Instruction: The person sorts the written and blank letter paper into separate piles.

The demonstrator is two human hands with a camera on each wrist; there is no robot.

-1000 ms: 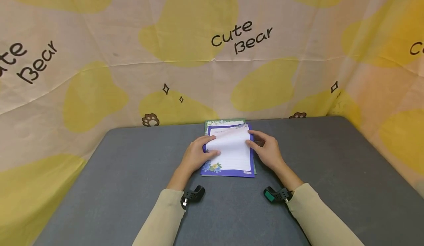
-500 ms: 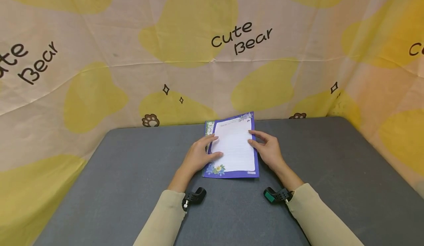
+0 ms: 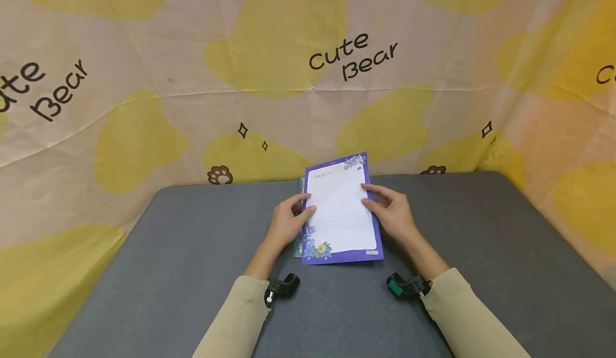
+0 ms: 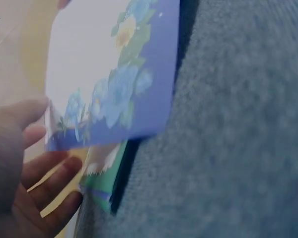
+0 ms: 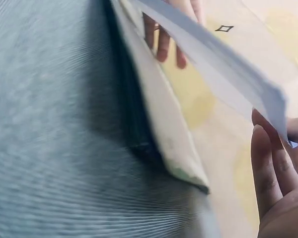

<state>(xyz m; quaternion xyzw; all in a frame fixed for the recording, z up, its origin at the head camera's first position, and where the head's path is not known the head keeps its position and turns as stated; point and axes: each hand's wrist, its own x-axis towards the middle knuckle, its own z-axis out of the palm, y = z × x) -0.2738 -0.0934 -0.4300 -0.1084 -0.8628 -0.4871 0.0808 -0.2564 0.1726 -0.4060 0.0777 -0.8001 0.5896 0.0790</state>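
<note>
A sheet of writing paper (image 3: 339, 213) with a purple border and blue and yellow flowers is raised off the table, tilted up at the back. My left hand (image 3: 284, 221) pinches its left edge, thumb on the printed face. At the opposite edge my right hand (image 3: 397, 216) grips it between thumb and fingers. Below lies a stack of paper (image 4: 104, 173) with green and purple borders, mostly hidden in the head view. The right wrist view shows a gap between the sheet's pale back (image 5: 208, 54) and the stack (image 5: 159, 109).
The dark grey table (image 3: 202, 272) extends around the paper. A cream cloth (image 3: 269, 53) with yellow patches and "cute bear" lettering hangs right behind the table's back edge. Black bands (image 3: 284, 284) are worn on both wrists.
The purple-bordered sheet has come up off the stack and shifted slightly right. Its bent top has straightened and now stands higher. The left fingers have moved from over the paper to its left edge.
</note>
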